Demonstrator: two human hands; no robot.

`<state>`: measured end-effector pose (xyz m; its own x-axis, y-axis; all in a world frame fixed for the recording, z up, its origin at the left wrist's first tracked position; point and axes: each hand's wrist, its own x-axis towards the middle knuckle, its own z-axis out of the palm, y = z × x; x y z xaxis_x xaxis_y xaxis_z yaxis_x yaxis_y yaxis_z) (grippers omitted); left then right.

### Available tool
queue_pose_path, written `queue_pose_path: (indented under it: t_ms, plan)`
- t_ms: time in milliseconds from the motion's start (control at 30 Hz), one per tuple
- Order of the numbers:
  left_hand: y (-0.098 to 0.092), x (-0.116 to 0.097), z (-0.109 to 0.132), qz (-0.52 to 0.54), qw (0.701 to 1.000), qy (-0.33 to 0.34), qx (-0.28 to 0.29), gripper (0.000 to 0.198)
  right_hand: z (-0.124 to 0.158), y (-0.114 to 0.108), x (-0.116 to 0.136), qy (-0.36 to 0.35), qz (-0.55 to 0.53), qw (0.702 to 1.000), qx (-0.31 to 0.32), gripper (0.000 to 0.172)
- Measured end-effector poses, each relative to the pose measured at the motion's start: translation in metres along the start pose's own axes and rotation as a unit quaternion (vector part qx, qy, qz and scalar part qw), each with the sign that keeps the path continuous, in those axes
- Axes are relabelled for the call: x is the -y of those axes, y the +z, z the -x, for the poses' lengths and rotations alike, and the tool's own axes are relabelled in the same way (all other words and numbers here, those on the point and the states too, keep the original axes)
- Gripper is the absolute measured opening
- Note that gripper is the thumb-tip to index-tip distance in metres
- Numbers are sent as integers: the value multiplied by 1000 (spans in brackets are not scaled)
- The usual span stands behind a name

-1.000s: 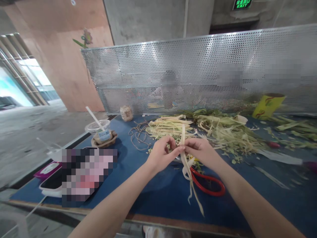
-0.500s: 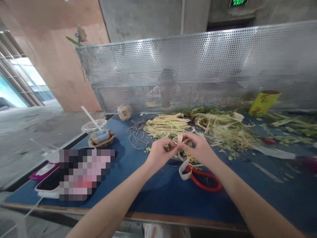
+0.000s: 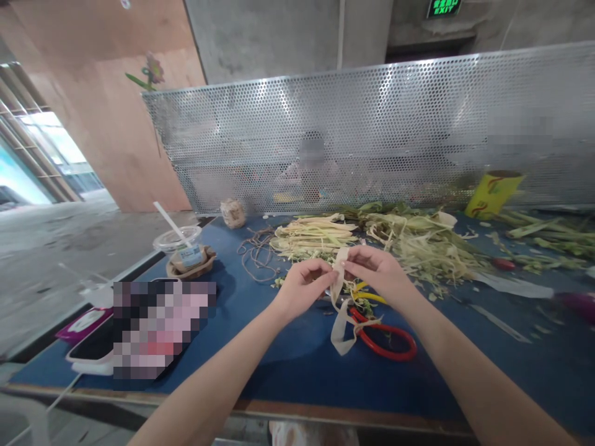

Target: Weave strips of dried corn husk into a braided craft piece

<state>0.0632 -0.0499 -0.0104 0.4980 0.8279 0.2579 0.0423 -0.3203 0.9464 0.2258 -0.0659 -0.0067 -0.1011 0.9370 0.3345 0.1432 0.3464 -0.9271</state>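
Over the middle of the blue table, my left hand (image 3: pixel 304 286) and my right hand (image 3: pixel 376 272) meet at a pale, thin, translucent strip (image 3: pixel 340 279). Both hands are closed, thumb and fingers pinching the strip between them. Its loose end hangs down in a curl beside red-handled scissors (image 3: pixel 409 347). A yellow-handled tool (image 3: pixel 374 297) lies just behind the scissors, partly covered by green scraps. Beyond my hands rests a bundle of pale yellow-green husk strips (image 3: pixel 320 234), with small green bits in front of it.
A heap of husks (image 3: pixel 418 238) spreads to the right, near a yellow roll (image 3: pixel 495 193). Brown cord (image 3: pixel 255 254) lies left of the bundle. A lidded cup (image 3: pixel 186 251) with a straw and a phone (image 3: pixel 95 337) occupy the left. A perforated metal panel (image 3: pixel 255 142) borders the back.
My hands have moved slightly apart, and more of the pale strip shows between them. Its hanging end has dropped lower and unfolded beside the scissors. The yellow handles are more visible.
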Motion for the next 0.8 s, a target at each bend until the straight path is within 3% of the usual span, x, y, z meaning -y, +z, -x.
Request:
queue_pose_path:
  t_ms: [100, 267, 400, 800]
  plan:
    - [1, 2, 2, -121, 992, 46, -7, 21, 3, 3, 0, -1, 0, 1000, 20, 18]
    - [0, 7, 2, -298, 947, 115, -34, 23, 3, 4, -7, -23, 97, 995, 31, 17]
    - [-3, 6, -1, -315, 940, 129, -23, 21, 1, 3, -9, -66, 171, 983, -10, 14]
    - [-4, 12, -2, -353, 920, 165, -48, 11, 4, 4, -12, -108, 277, 955, -10, 12]
